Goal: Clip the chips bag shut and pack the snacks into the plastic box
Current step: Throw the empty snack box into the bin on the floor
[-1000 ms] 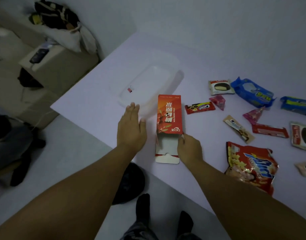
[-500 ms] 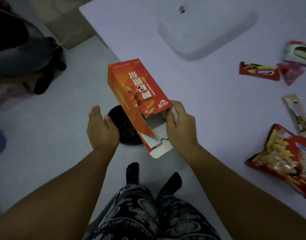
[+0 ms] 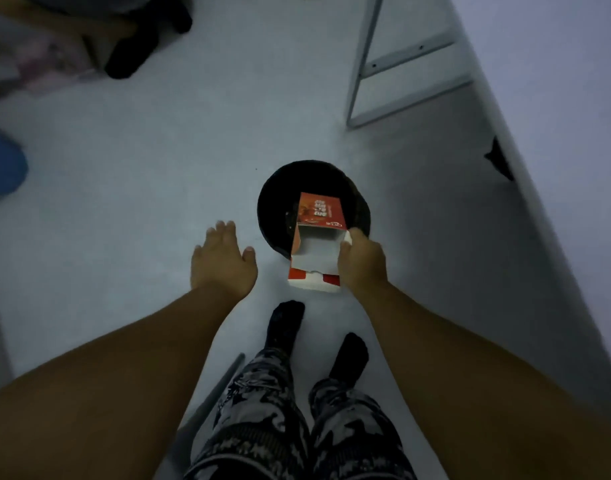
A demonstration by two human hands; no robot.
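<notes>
My right hand (image 3: pixel 361 263) grips the open end of a red and white cardboard box (image 3: pixel 318 237), whose far end tips down into a round black bin (image 3: pixel 280 199) on the floor. The box's white inside looks empty from here. My left hand (image 3: pixel 222 259) hovers flat beside the bin with fingers spread, holding nothing. The chips bag, the other snacks and the plastic box are out of view.
The white table's edge (image 3: pixel 525 168) runs down the right side, with its grey metal leg frame (image 3: pixel 366 64) behind the bin. My feet in dark socks (image 3: pixel 285 323) stand just below the bin. Dark bags (image 3: pixel 131 46) and a blue object (image 3: pixel 3 168) lie at the left.
My right hand carried the red box off the table and down to the black bin. My view swung from the tabletop to the floor. The left hand followed, still free.
</notes>
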